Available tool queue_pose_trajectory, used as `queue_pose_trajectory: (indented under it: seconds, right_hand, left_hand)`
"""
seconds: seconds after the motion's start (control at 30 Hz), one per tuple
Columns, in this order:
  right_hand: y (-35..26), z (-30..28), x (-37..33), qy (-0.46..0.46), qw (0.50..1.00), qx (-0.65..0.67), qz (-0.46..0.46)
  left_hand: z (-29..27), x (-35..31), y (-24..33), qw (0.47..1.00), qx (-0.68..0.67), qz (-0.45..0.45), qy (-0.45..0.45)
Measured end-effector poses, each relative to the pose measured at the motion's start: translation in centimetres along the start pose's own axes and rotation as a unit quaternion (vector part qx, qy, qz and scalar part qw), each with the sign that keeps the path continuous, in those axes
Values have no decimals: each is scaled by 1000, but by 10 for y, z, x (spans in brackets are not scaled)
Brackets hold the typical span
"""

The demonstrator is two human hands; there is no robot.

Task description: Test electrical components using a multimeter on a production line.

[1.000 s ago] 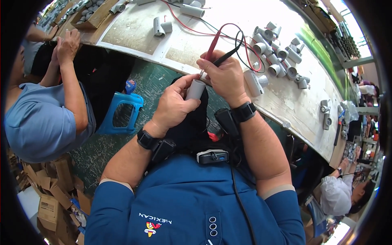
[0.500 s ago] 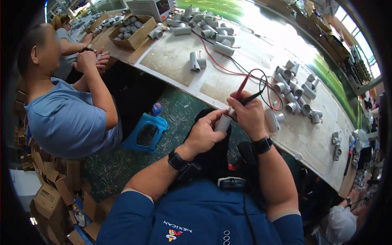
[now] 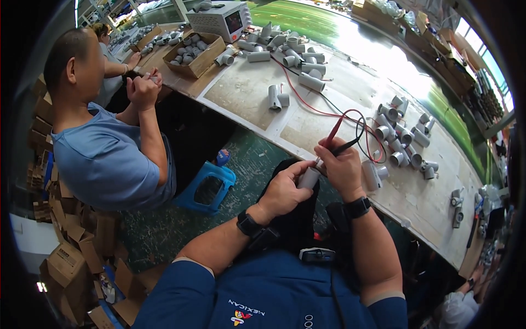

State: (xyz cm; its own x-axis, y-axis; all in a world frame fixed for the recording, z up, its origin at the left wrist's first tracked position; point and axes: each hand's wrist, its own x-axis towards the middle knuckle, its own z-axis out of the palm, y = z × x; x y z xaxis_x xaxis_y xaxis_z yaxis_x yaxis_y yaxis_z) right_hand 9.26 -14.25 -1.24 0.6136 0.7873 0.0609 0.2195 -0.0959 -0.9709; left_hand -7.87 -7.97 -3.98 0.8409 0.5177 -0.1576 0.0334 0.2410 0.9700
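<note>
Grey tube [image 3: 309,179] | was held beside bench [image 3: 238,90]'s near edge | left hand [image 3: 281,192]: fingers curled round tube | right hand [image 3: 342,169]: fingers pinched red probe [image 3: 334,132], black probe [image 3: 346,146]

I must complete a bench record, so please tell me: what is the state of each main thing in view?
Grey tube: tilted, held in the left hand.
Red probe: gripped in the right hand.
Black probe: also in the right hand.
Cardboard box: open, holding grey pieces.
Other grey tubes: lying loose on the table.
Blue stool: upright on the floor.
Screen: too small to tell whether lit.
</note>
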Motion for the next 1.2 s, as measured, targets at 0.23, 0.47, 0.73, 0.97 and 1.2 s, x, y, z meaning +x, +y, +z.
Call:
queue_pose_trajectory:
  seconds: [0.23, 0.47, 0.73, 0.97, 1.2]
  right_hand:
    - [1, 0, 0, -4, 1000, 8, 0]
    - [-3, 0, -3, -2, 1000, -4, -3]
    - [-34, -33, -4, 68, 992, 96, -38]
    - [-67, -122, 25, 119, 982, 114, -95]
    - [-43, -182, 19, 122, 985, 74, -94]
  left_hand:
    - [0, 0, -2, 1000, 2, 1, 0]
    - [1, -2, 2, 1000, 11, -3, 2]
    - [-12, 0, 55, 954, 255, 123, 98]
    - [-129, 139, 73, 754, 504, 259, 332]
    - [-38, 143, 83, 724, 534, 382, 212]
